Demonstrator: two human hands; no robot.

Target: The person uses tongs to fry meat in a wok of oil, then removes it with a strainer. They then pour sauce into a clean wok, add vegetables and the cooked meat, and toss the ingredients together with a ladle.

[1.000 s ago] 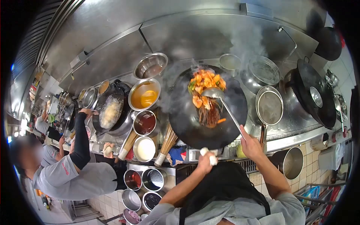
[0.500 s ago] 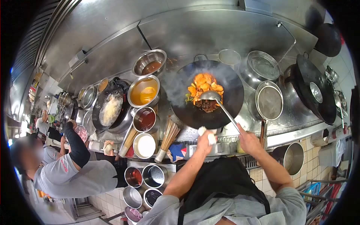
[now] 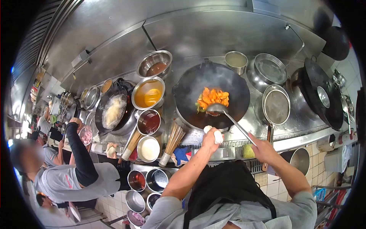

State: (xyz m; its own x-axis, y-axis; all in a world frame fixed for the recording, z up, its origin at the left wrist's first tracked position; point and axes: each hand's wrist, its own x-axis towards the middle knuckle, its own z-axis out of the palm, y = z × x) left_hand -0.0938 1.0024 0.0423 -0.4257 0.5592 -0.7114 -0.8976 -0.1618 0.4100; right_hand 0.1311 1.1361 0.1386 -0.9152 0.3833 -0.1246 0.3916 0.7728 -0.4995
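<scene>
A large black wok point(image 3: 190, 84) stands on the range in front of me, steaming, with orange pieces of food point(image 3: 213, 97) and some green bits near its middle. My left hand point(image 3: 210, 140) is closed around a folded white cloth point(image 3: 217, 136) at the wok's near rim, where the handle lies hidden beneath it. In my right hand point(image 3: 263, 149) is the handle of a metal ladle point(image 3: 218, 108), whose bowl rests low in the wok against the near side of the food.
Left of the wok are bowls of yellow liquid point(image 3: 148, 94), red sauce point(image 3: 148, 122) and white contents point(image 3: 148, 149), beside a bamboo brush point(image 3: 173, 141). A strainer point(image 3: 276, 105) over a pot stands right. A co-worker point(image 3: 76, 175) stands at another wok point(image 3: 114, 110) on the left.
The wok has tipped and shifted slightly, and the food has gathered closer together. My right hand has moved right and down, drawing the ladle nearer. The steam has thinned.
</scene>
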